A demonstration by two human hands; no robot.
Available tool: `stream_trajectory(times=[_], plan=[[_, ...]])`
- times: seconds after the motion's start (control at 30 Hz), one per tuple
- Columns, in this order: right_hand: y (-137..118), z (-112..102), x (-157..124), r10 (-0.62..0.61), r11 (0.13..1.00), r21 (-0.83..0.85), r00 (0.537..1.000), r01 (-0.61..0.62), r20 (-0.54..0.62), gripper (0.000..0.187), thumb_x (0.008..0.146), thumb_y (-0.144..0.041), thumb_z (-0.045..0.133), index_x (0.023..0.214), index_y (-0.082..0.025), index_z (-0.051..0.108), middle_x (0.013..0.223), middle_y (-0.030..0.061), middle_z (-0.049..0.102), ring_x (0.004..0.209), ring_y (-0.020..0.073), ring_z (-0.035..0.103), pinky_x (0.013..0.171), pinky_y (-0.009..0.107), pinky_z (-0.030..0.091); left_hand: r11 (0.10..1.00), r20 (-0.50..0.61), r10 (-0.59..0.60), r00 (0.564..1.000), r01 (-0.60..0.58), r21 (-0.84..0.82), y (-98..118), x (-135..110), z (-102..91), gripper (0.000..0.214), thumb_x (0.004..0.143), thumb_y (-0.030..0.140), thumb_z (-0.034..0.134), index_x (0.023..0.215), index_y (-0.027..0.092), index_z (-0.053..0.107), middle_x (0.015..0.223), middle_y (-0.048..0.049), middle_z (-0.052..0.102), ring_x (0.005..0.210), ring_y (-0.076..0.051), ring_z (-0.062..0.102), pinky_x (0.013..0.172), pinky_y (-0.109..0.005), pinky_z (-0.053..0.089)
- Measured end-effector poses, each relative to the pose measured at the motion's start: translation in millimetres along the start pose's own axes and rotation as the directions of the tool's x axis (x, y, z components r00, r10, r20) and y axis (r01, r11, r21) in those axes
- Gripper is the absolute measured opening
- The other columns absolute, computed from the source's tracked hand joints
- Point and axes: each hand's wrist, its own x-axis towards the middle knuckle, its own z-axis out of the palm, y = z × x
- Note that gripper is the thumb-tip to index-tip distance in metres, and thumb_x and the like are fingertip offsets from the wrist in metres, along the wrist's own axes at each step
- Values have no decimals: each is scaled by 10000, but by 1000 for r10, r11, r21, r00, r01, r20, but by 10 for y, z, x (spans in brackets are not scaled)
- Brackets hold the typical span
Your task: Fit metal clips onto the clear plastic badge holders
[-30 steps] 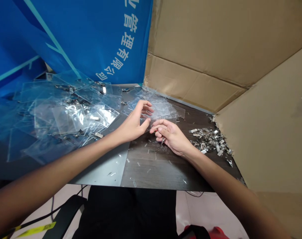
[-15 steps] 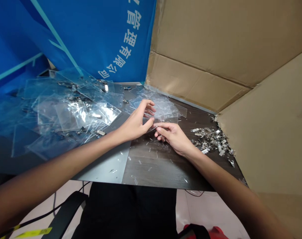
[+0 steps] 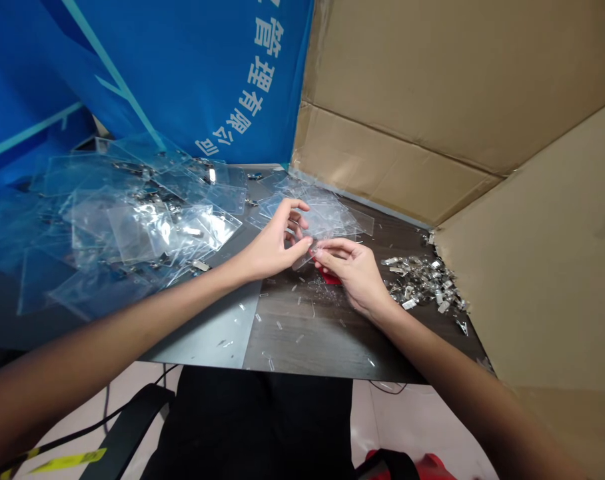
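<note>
My left hand and my right hand meet at the middle of the dark table. Both pinch the near edge of a clear plastic badge sleeve that lifts off a small stack of clear sleeves. Thumb and forefinger of each hand press together on the sleeve; my left hand's other fingers are spread above it. Something small and red shows under my right hand; I cannot make out what it is.
A big heap of clear sleeves with metal clips covers the table's left. A pile of loose metal clips lies at the right by a cardboard wall. A blue banner stands behind. Small plastic slivers litter the near table.
Both hands have moved slightly away from me and closed onto one clear sleeve, raising its near edge. A red patch now shows under my right hand.
</note>
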Motion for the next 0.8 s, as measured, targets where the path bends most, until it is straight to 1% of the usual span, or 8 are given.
stream_trajectory(times=[0.1,0.13,0.2,0.33,0.47,0.57,0.67,0.8], plan=[[-37,3,-24,1,1000,17,998,-2,57,420,628,-437,1101,879,-214,848,763,23,789,702,162,717,643,291,586,980,92,-83,992,98,-172,-8,17,-34,581,918,279,746,1403,283,425,1086,-36,510,838,-162,568,625,-273,514],[-55,2,-34,-5,1000,29,996,3,88,409,646,-435,1094,895,-216,854,778,24,795,725,170,733,677,306,610,972,107,-97,990,117,-203,-8,20,-45,580,921,278,740,1408,292,425,1076,-33,496,822,-159,553,588,-255,491],[-87,-1,-52,-8,999,49,990,1,139,404,670,-422,1086,942,-219,866,822,32,816,779,185,768,753,332,649,966,101,-104,989,125,-228,-5,23,-57,582,907,254,738,1403,303,437,1077,-35,484,811,-157,534,557,-239,468],[-103,-9,-67,-15,998,61,985,5,174,387,707,-385,1074,988,-214,872,901,56,849,868,204,813,876,369,678,968,66,-95,993,108,-225,7,22,-58,624,823,169,708,1381,309,466,1123,-46,483,814,-160,501,572,-252,465],[-69,-5,-65,-46,996,79,981,31,190,359,730,-354,1057,1015,-227,881,938,53,862,909,204,830,960,390,678,960,61,-98,993,110,-257,2,17,-51,648,727,178,663,1346,288,503,1120,-45,501,840,-168,486,669,-293,483],[-60,8,-73,-56,995,93,981,39,188,335,738,-336,1048,1004,-226,877,937,50,864,889,194,833,949,375,679,960,90,-81,993,102,-260,-10,11,-63,730,720,225,692,1414,303,479,1137,-49,514,839,-171,490,688,-307,485],[-73,21,-81,-53,995,94,987,39,152,329,741,-351,1045,980,-225,856,923,51,856,888,206,834,888,366,684,956,129,-50,990,85,-282,-21,11,-99,812,750,280,733,1503,346,435,1188,-62,533,826,-171,512,704,-329,516],[-101,33,-81,-78,993,96,991,67,110,347,724,-400,1056,938,-229,842,911,51,847,866,208,824,815,349,682,946,170,-54,984,105,-307,-33,29,-140,920,764,371,869,1555,411,400,1286,-78,521,815,-169,514,700,-347,534]])
